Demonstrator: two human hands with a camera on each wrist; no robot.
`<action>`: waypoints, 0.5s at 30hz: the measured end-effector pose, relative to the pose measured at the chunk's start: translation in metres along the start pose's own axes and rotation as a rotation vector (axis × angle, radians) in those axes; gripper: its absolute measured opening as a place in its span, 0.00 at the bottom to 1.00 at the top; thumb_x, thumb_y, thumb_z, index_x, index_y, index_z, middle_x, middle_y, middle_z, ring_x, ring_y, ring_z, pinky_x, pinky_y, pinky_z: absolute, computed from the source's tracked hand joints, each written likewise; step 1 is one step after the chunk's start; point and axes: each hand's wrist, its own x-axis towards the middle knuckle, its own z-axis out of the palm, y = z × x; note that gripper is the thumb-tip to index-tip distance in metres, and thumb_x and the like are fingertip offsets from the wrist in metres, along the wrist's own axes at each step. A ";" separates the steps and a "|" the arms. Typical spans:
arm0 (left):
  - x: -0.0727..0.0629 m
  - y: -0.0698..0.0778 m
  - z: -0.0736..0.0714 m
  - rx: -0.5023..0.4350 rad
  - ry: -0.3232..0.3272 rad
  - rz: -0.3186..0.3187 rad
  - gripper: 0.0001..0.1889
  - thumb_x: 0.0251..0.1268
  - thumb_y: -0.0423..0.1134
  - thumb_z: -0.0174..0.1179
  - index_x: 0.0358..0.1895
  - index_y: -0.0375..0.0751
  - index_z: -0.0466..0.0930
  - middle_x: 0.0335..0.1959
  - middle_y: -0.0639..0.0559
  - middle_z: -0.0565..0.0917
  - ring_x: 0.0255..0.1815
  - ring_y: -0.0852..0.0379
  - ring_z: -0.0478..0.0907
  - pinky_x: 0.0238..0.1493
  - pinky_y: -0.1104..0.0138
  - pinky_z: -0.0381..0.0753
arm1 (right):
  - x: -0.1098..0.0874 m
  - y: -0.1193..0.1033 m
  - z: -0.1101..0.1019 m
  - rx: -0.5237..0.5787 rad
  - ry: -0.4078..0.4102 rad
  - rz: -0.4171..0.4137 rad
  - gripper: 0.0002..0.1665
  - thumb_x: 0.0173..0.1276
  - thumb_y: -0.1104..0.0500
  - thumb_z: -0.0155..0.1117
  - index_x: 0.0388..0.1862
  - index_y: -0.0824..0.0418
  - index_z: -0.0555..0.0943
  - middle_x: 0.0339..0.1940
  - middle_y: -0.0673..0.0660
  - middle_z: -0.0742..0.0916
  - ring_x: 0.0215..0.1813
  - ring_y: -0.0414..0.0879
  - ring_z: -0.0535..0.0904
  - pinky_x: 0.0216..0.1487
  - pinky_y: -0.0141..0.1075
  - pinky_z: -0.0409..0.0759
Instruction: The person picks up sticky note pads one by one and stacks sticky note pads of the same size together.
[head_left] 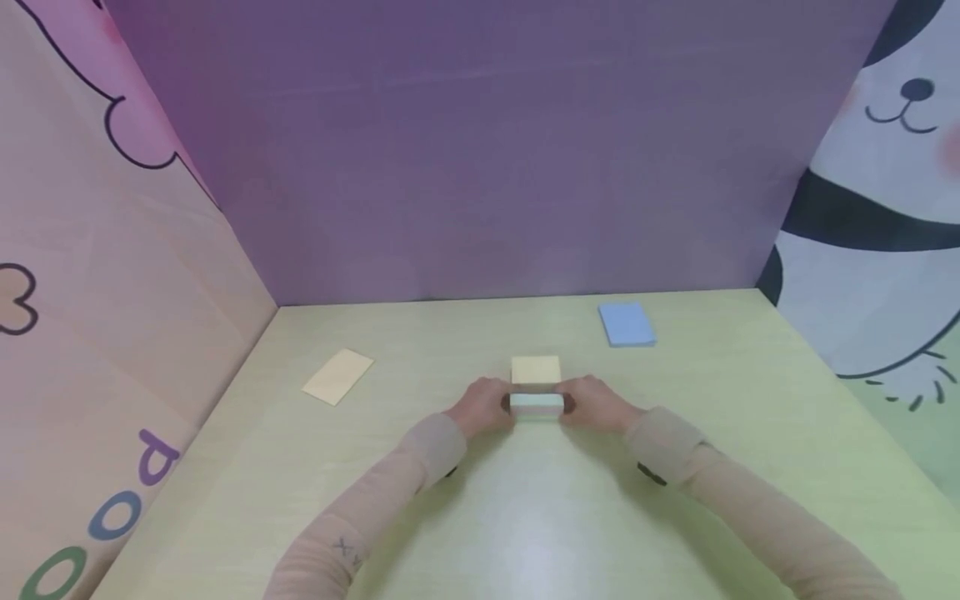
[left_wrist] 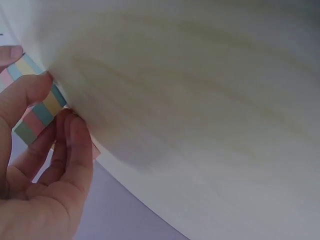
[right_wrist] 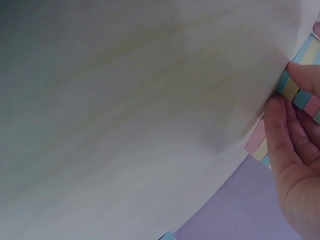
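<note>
Both hands are on a stack of coloured note pads (head_left: 537, 405), one at each end. Its top is pale green, and its sides show pink, teal, yellow and green layers in the wrist views. My left hand (head_left: 486, 406) pinches the left end between thumb and fingers. At the right end, my right hand (head_left: 598, 404) grips it the same way. Just beyond the held stack sits a second stack with a cream top (head_left: 536, 368). Its layered side (right_wrist: 256, 136) shows past the fingers in the right wrist view.
A blue note pad (head_left: 627, 324) lies at the back right of the pale table (head_left: 540, 517). Toward the left lies a flat peach note (head_left: 338, 377). A purple wall (head_left: 480, 167) rises behind the table, with printed panels on both sides.
</note>
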 end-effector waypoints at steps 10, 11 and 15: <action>-0.014 -0.005 -0.013 -0.004 -0.042 -0.084 0.19 0.53 0.37 0.62 0.51 0.38 0.77 0.48 0.46 0.81 0.49 0.50 0.76 0.54 0.59 0.74 | -0.007 0.005 -0.004 -0.023 0.015 -0.007 0.15 0.51 0.66 0.66 0.40 0.65 0.80 0.30 0.53 0.85 0.34 0.44 0.78 0.40 0.38 0.79; -0.017 -0.005 -0.016 -0.006 -0.040 -0.092 0.20 0.54 0.38 0.61 0.53 0.39 0.76 0.49 0.46 0.80 0.51 0.49 0.76 0.55 0.59 0.73 | -0.010 0.005 -0.005 -0.025 0.022 -0.013 0.14 0.52 0.66 0.65 0.40 0.66 0.80 0.31 0.54 0.85 0.34 0.45 0.79 0.40 0.39 0.79; -0.030 -0.002 -0.028 0.014 0.011 -0.066 0.21 0.57 0.43 0.60 0.55 0.40 0.75 0.51 0.48 0.80 0.52 0.49 0.75 0.55 0.57 0.73 | -0.021 0.009 -0.015 -0.030 0.056 0.002 0.11 0.57 0.64 0.62 0.39 0.66 0.80 0.34 0.56 0.85 0.36 0.46 0.79 0.40 0.39 0.79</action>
